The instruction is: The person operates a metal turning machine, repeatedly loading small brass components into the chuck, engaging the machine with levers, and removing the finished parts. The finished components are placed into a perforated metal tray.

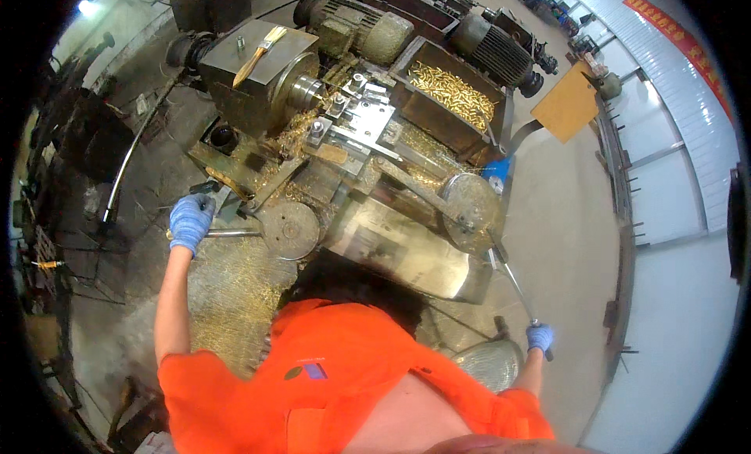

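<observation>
My left hand (192, 218), in a blue knit glove, is closed around the end of a short metal lever (235, 233). That lever runs to a round metal disc (290, 229) on the near left of a small lathe. My right hand (540, 337), also gloved in blue, is wrapped round the grip of a long lever (516, 286). It slants up to a larger disc (472, 209) on the right. Between the discs lies a shiny metal cover (407, 247). Beyond it are the tool slide (366, 119) and the chuck (307, 91), with brass chips around them.
A metal bin (438, 124) of small brass parts stands behind the slide. A brush (258, 57) lies on the headstock (250, 67). Electric motors (356, 25) sit at the back. Brass chips (227, 313) cover the floor at my left; a yellowish board (565, 104) stands at the right.
</observation>
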A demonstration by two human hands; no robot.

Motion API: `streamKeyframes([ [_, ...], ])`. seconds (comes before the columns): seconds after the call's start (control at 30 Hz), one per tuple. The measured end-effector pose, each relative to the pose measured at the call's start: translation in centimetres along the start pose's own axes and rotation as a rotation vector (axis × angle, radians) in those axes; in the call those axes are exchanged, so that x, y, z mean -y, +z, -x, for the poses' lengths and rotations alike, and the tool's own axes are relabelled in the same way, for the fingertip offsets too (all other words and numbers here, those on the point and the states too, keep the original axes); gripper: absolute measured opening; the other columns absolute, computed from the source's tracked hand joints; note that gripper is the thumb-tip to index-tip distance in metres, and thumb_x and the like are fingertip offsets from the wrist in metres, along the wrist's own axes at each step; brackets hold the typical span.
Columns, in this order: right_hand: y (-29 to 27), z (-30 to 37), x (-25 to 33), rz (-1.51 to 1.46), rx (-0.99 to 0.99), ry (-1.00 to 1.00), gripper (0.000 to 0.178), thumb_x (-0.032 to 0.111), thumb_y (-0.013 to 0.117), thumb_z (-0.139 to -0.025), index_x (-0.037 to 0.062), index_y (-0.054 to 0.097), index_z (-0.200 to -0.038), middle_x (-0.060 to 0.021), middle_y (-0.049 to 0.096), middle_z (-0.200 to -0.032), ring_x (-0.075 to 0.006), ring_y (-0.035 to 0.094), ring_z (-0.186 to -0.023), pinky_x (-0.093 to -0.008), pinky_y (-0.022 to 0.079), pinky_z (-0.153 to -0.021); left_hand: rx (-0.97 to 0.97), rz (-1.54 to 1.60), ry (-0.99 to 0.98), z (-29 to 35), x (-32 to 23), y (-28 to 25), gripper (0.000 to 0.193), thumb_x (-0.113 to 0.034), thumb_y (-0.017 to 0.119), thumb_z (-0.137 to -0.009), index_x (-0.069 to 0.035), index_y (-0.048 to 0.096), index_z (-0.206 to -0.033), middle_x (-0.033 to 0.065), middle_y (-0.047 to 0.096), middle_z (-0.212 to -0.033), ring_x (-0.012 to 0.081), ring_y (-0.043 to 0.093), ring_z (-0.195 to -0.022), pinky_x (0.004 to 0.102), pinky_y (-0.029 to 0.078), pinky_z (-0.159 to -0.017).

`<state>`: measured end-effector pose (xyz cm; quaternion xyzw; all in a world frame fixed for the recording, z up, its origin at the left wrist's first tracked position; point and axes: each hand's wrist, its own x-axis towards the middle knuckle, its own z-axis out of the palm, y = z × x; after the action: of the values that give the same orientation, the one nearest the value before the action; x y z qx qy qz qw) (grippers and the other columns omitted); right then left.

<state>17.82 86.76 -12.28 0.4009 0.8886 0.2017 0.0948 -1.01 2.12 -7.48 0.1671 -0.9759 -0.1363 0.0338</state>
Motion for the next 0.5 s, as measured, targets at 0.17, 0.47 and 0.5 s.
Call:
streamKeyframes([
  [0.17, -0.4, 0.6, 0.2, -0.108, 0.031, 0.003, 0.028, 0.031, 0.06, -0.068, 0.0057, 0.068, -0.078, -0.0188, 0.064, -0.08, -0.0346, 0.063, -0.077, -0.041, 0.05, -0.069, -0.028, 0.004, -0.003, 0.1, 0.3, 0.0, 0.027, -0.033, 0.057, -0.077, -0.009, 0.068, -0.085, 0.0169, 0.063, -0.085, 0.0335, 0.06, -0.081, 0.0404, 0.047, -0.073],
  [0.47, 0.5, 1.6, -0.1, -0.13, 0.069, 0.083, 0.032, 0.037, 0.061, -0.07, 0.0077, 0.068, -0.08, -0.0178, 0.065, -0.083, -0.0347, 0.063, -0.08, -0.0418, 0.05, -0.071, 0.041, 0.028, -0.014, -0.2, 0.1, -0.5, 0.026, -0.032, 0.058, -0.077, -0.01, 0.067, -0.086, 0.0166, 0.063, -0.085, 0.033, 0.06, -0.082, 0.0406, 0.047, -0.074],
  [0.5, 0.3, 1.8, 0.0, -0.124, 0.062, 0.074, 0.032, 0.037, 0.06, -0.071, 0.0076, 0.068, -0.08, -0.018, 0.065, -0.084, -0.0349, 0.063, -0.08, -0.042, 0.05, -0.071, 0.032, 0.02, -0.006, -0.2, 0.2, -0.4, 0.026, -0.032, 0.058, -0.077, -0.01, 0.067, -0.086, 0.0167, 0.063, -0.085, 0.033, 0.06, -0.083, 0.0406, 0.047, -0.074],
])
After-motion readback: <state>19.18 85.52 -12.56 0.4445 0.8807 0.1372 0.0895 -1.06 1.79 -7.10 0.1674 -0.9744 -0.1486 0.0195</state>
